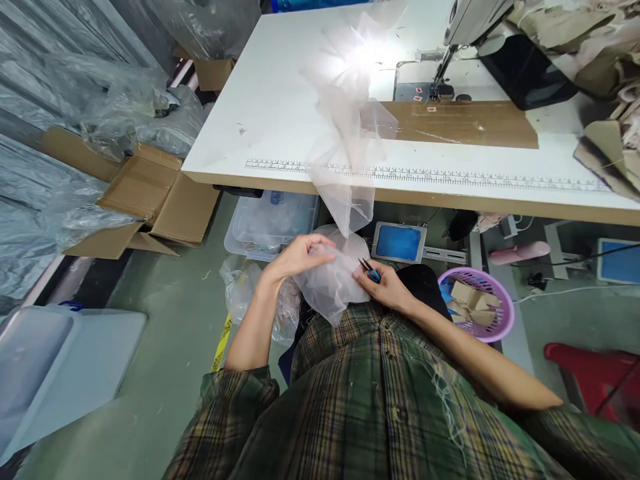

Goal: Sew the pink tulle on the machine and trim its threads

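A length of sheer pale fabric (345,127) runs from the white sewing table down over its front edge and gathers in my lap. My left hand (303,255) is closed on the gathered part, thumb and fingers pinching the cloth. Blue-handled thread snips (371,272) sit in my right hand (387,285), their dark blades pointing up and left beside the fabric. The fingertips of that hand also touch the cloth's right edge. Above, the sewing machine (443,80) stands with its needle area over a metal plate.
A printed ruler (440,177) lines the table's front edge (280,181). Brown card (465,125) lies by the machine, with fabric pieces (613,143) at the right. Below are a purple basket (506,303), a blue-topped pedal (399,243) and a clear bin (273,223). Left is an open carton (145,183).
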`<action>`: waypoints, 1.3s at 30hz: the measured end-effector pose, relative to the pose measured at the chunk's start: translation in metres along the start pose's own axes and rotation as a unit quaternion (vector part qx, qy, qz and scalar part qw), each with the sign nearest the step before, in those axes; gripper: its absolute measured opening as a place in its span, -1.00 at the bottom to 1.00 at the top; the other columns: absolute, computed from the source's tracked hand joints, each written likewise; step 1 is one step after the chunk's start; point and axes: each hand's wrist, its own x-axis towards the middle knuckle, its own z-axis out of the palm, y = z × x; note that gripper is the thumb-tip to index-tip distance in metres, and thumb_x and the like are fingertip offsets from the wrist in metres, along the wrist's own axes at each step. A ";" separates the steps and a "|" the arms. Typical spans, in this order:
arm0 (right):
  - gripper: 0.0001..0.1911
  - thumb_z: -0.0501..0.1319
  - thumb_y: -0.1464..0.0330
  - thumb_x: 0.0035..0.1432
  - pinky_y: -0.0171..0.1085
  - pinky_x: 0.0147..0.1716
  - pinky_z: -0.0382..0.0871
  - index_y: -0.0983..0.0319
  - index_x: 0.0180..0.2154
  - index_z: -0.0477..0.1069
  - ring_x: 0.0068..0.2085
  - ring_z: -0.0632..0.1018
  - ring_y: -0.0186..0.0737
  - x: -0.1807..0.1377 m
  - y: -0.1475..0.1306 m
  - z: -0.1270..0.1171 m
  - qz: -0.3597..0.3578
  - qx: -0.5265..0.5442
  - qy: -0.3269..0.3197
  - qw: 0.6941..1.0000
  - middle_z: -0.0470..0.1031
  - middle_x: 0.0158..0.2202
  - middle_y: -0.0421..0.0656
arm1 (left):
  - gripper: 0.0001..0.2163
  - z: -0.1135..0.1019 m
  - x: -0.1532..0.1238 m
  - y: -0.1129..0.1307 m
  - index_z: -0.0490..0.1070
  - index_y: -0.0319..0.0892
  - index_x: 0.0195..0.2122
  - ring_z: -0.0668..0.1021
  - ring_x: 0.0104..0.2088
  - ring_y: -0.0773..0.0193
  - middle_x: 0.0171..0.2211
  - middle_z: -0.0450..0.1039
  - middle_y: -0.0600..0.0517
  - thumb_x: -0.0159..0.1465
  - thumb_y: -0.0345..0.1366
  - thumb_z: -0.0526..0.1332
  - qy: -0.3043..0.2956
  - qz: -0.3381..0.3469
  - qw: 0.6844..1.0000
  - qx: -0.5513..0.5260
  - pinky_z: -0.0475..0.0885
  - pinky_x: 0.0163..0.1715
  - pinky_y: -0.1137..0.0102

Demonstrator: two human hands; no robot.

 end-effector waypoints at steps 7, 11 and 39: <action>-0.71 0.15 0.10 0.14 -0.27 -0.43 0.21 0.20 -0.37 0.33 -0.48 0.36 -0.24 0.026 0.023 -0.005 0.027 -0.076 0.110 0.991 0.36 -0.52 -0.23 | -0.72 0.033 0.023 -0.020 0.45 -0.20 0.01 0.49 0.05 0.04 -0.03 0.46 -0.14 0.28 -0.30 0.22 0.196 0.075 0.960 0.185 0.36 0.08 0.11; -0.70 0.18 0.09 0.12 -0.26 -0.44 0.23 0.20 -0.30 0.36 -0.48 0.40 -0.21 0.025 0.025 -0.009 0.026 -0.090 0.136 0.986 0.40 -0.51 -0.21 | -0.73 0.051 0.010 -0.033 0.46 -0.19 0.01 0.51 0.05 0.08 -0.01 0.48 -0.13 0.31 -0.26 0.19 0.136 0.103 0.975 0.138 0.38 0.11 0.14; -0.73 0.19 0.38 0.08 -0.36 -0.60 0.08 0.19 -0.58 0.16 -0.55 0.20 -0.39 -0.027 -0.076 0.003 -0.180 0.045 -0.003 0.983 0.17 -0.57 -0.28 | -0.85 0.021 -0.017 0.025 0.49 -0.14 -0.17 0.53 -0.06 0.16 -0.13 0.48 -0.06 0.30 -0.22 0.23 0.491 0.247 0.835 -0.003 0.46 -0.02 0.19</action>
